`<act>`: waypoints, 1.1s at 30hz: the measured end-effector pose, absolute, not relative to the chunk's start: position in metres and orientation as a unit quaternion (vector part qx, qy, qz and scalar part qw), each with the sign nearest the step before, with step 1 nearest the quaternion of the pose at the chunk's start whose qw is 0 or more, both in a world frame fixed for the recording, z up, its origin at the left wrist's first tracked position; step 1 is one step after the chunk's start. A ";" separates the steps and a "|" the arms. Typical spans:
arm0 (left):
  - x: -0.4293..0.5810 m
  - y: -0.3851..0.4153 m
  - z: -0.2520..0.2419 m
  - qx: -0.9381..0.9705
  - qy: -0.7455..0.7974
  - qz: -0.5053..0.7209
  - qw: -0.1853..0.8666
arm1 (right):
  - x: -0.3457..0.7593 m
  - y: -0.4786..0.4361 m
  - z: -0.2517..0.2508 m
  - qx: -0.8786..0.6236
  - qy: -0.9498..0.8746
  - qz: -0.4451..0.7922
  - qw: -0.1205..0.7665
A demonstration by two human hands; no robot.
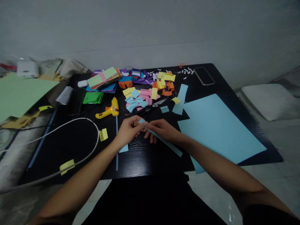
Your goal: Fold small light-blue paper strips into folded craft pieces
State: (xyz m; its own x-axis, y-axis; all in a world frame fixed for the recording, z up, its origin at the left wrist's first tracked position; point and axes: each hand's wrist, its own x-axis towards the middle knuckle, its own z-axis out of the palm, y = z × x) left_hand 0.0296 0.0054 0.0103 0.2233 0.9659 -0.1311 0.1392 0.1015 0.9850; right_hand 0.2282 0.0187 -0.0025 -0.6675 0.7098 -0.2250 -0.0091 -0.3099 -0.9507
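Note:
A long light blue paper strip point(172, 147) runs slantwise between my hands, its lower right end under my right wrist. My left hand point(130, 129) pinches the strip near its upper left end. Close against it, my right hand point(162, 129) grips the same strip with thumb and fingertips. Scissors point(154, 104) lie just beyond my hands, beside a pile of small folded blue papers point(136, 101). Under my left wrist shows another blue piece point(124, 148). A large blue sheet point(220, 125) with a cut edge covers the table's right part.
A yellow glue gun point(110, 109) lies left of the scissors, with a glue stick point(117, 143) below it. A white cable point(97, 137) loops at the left. Further back are stacked papers point(104, 78), green papers point(93, 97), orange scraps point(167, 90) and a phone point(204, 76).

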 end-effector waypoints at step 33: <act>0.006 0.016 0.020 0.618 0.482 0.367 0.501 | 0.233 0.020 0.006 -0.328 -0.546 0.753 0.165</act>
State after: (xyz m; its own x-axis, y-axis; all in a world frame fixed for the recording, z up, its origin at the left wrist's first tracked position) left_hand 0.0058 0.0161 0.0196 0.2651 0.9638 -0.0297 0.2286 -0.0329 0.9730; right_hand 0.2333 0.0203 0.0065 -0.7304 0.6072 -0.3127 0.1092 -0.3481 -0.9311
